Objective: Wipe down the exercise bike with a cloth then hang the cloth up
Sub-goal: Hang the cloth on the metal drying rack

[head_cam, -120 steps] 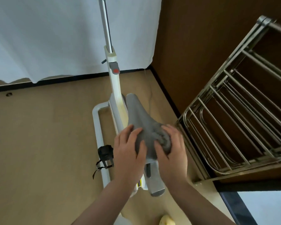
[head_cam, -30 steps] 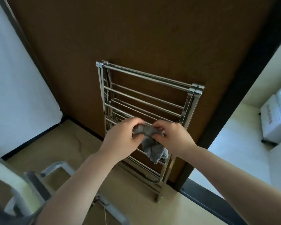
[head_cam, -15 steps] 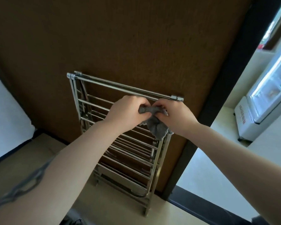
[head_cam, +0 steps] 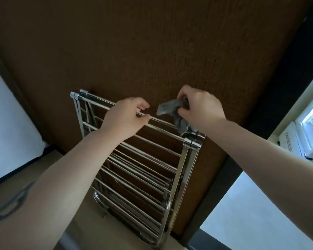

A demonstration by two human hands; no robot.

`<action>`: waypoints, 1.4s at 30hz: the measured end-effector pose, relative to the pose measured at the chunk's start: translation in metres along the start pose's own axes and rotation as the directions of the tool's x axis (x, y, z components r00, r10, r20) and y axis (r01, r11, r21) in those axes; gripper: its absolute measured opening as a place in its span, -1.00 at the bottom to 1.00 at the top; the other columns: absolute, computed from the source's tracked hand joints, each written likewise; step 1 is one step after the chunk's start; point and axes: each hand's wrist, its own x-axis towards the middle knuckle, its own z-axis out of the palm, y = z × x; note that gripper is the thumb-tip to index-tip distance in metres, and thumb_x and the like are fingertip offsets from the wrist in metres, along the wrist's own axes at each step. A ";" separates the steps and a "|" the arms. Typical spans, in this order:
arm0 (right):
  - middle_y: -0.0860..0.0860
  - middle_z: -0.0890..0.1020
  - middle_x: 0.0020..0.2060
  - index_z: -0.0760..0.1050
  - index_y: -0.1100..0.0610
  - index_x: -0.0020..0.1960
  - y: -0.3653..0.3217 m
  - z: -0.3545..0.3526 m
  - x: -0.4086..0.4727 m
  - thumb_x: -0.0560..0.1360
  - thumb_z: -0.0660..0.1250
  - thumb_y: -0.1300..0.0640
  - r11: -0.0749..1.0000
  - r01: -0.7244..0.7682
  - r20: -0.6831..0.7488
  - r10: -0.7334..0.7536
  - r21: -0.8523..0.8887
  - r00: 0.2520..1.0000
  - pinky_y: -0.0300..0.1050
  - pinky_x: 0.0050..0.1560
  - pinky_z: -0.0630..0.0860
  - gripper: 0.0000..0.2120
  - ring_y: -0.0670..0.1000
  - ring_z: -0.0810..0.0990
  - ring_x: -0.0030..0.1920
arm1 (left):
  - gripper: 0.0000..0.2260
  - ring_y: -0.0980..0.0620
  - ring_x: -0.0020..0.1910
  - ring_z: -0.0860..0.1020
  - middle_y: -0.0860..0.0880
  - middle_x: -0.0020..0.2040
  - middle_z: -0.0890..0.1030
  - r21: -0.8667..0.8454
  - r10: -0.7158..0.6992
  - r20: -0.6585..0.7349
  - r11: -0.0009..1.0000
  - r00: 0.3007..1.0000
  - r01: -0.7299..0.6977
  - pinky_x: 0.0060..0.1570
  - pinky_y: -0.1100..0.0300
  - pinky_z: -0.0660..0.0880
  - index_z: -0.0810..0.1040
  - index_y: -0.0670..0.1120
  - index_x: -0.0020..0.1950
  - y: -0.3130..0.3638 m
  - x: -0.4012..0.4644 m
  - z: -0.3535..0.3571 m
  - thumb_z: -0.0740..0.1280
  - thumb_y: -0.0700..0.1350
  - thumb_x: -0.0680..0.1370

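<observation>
A folded steel drying rack [head_cam: 186, 160] leans against a dark brown wall. My right hand [head_cam: 200, 105] pinches a small grey cloth [head_cam: 173, 112] above the right end of the rack's top rail; the cloth hangs down and touches the rail. My left hand [head_cam: 126, 118] hovers over the top rail to the left of the cloth, fingers loosely curled with nothing in them. The exercise bike is out of view.
A white curtain [head_cam: 9, 123] hangs at the left. A dark door frame [head_cam: 278, 91] runs down the right, with a bright room and a white appliance [head_cam: 300, 139] beyond it. Tan floor [head_cam: 34, 170] lies below the rack.
My left hand has let go of the cloth and moved left. My right hand has lifted the cloth up and right, over the rack's top rail.
</observation>
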 end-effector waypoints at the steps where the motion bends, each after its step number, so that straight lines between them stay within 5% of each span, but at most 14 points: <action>1: -0.06 0.55 -0.08 0.43 0.03 0.06 0.000 0.006 0.002 0.46 0.40 0.13 0.999 0.005 -0.043 -0.006 -0.033 0.999 -0.07 -0.16 0.50 -0.78 -0.01 0.53 -0.07 | -0.74 0.19 0.11 0.53 0.14 0.14 0.59 0.003 0.004 0.002 1.000 1.000 -0.004 0.08 0.09 0.54 0.54 0.08 0.22 -0.001 0.005 0.002 0.37 0.00 0.53; 9: 0.04 0.61 -0.20 0.52 0.14 -0.09 -0.006 0.081 -0.032 0.30 0.46 0.15 0.988 0.020 -0.225 -0.055 -0.156 0.973 -0.03 -0.19 0.47 -0.78 0.10 0.57 -0.10 | -0.74 0.12 0.13 0.53 0.10 0.15 0.57 0.034 0.045 0.064 0.998 0.997 -0.047 0.03 0.08 0.54 0.54 0.05 0.22 -0.013 0.020 0.034 0.36 -0.03 0.53; 25: 0.05 0.64 0.03 0.54 0.14 0.11 -0.013 0.067 -0.045 0.36 0.44 0.12 0.987 0.045 -0.087 -0.059 -0.151 0.994 -0.03 0.08 0.50 -0.66 0.09 0.59 0.10 | -0.74 0.11 0.13 0.53 0.09 0.16 0.57 0.017 0.119 0.040 0.993 0.992 -0.120 0.00 0.10 0.54 0.54 0.02 0.22 -0.019 0.007 0.024 0.36 -0.04 0.53; 34: 0.00 0.42 0.40 0.40 0.05 0.36 -0.015 0.055 -0.078 0.31 0.50 0.11 0.986 -0.130 -0.014 0.129 -0.106 0.991 0.00 0.29 0.39 -0.36 0.02 0.34 0.42 | -0.75 0.14 0.17 0.52 0.09 0.19 0.57 -0.052 0.121 0.070 0.992 0.990 -0.117 0.03 0.19 0.51 0.55 0.03 0.22 -0.033 -0.014 0.017 0.36 -0.07 0.54; 42: -0.03 0.28 0.49 0.33 0.01 0.43 -0.034 0.047 -0.100 0.39 0.46 0.12 0.980 -0.164 0.005 0.165 -0.114 0.986 0.04 0.40 0.30 -0.35 -0.01 0.16 0.51 | -0.77 0.16 0.18 0.52 0.11 0.18 0.58 -0.106 0.047 0.160 0.994 0.986 -0.031 0.06 0.16 0.53 0.57 0.06 0.20 -0.040 -0.062 0.023 0.35 -0.05 0.54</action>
